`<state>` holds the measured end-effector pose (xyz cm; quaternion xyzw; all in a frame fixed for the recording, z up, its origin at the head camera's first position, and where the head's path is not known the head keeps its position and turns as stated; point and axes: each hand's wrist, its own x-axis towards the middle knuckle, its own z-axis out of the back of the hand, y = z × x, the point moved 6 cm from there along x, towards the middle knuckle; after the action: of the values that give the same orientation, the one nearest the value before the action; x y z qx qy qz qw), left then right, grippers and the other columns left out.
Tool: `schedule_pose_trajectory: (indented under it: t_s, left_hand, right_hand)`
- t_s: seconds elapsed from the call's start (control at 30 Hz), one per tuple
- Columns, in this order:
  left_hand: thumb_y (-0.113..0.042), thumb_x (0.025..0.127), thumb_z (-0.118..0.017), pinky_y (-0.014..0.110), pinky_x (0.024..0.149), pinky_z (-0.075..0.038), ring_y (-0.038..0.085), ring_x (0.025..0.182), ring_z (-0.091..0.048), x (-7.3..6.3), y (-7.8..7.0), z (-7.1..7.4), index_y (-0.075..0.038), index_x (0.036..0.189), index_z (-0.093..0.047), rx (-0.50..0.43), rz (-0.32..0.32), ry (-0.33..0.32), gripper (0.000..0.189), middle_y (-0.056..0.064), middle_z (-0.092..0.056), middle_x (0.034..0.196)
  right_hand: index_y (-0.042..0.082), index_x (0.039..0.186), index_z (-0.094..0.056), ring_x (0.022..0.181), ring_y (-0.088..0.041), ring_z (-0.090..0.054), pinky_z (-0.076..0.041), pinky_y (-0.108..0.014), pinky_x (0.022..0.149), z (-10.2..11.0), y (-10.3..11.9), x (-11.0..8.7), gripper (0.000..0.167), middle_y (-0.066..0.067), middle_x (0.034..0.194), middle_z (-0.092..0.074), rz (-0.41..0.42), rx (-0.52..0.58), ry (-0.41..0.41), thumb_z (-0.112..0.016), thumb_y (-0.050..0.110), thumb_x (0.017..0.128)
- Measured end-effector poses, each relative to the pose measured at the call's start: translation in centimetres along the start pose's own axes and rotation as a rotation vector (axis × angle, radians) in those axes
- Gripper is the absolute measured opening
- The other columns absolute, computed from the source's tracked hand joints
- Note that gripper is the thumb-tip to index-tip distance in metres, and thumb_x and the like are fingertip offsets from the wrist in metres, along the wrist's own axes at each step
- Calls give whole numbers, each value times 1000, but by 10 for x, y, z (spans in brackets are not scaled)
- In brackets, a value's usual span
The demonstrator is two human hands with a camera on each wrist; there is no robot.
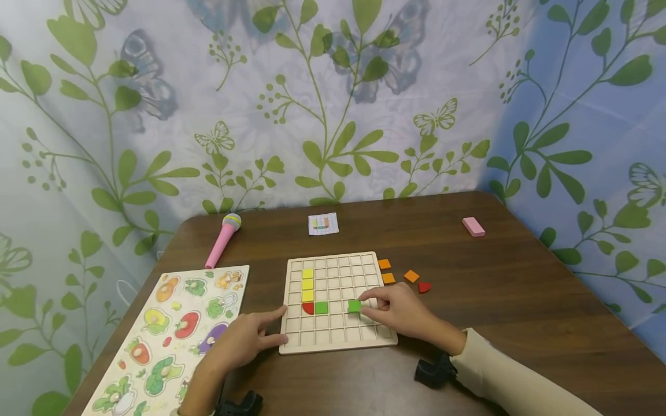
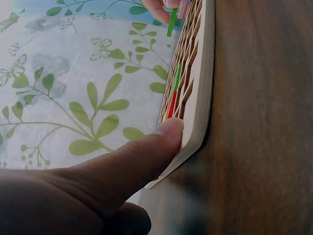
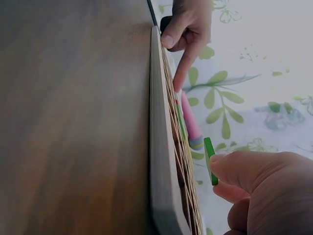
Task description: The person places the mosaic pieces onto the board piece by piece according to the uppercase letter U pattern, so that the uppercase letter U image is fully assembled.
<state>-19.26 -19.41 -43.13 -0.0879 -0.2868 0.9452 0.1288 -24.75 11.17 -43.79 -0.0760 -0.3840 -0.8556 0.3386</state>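
Note:
A wooden grid board (image 1: pixel 338 341) lies flat on the table. My left hand (image 1: pixel 247 341) rests at its left edge, thumb and index finger spread and touching the frame. Between thumb and fingers my right hand (image 1: pixel 403 312) pinches a green square tile (image 1: pixel 354 306); in the right wrist view this tile (image 3: pixel 210 160) is held above the grid. Three yellow square tiles (image 1: pixel 308 283) form a column in the grid, with a red quarter-round tile (image 1: pixel 308 308) below them. Beside the red one sits another green square tile (image 1: pixel 321 307).
Orange square tiles (image 1: pixel 411 276) and a red piece (image 1: pixel 424 287) lie right of the board. Behind it is a small pattern card (image 1: pixel 323 224). A pink toy microphone (image 1: pixel 224 240), a vegetable puzzle board (image 1: pixel 171 318) and a pink block (image 1: pixel 473 226) are also on the table (image 1: pixel 520 323).

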Motion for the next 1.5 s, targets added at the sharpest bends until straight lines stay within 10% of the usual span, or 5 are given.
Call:
schedule_pose_trajectory:
  t_s: [1.5]
  left_hand:
    - [-43,89,-78,26,51,-34,8,52,-34,0,1,0,-18,146,-59,24,6,-11,65,-7,-39,59]
  right_hand:
    - [20,105,-80,47,-1,-30,-26,-21,49,-38,12,31,16,15,53,-38,-74,-73,123,-79,27,90]
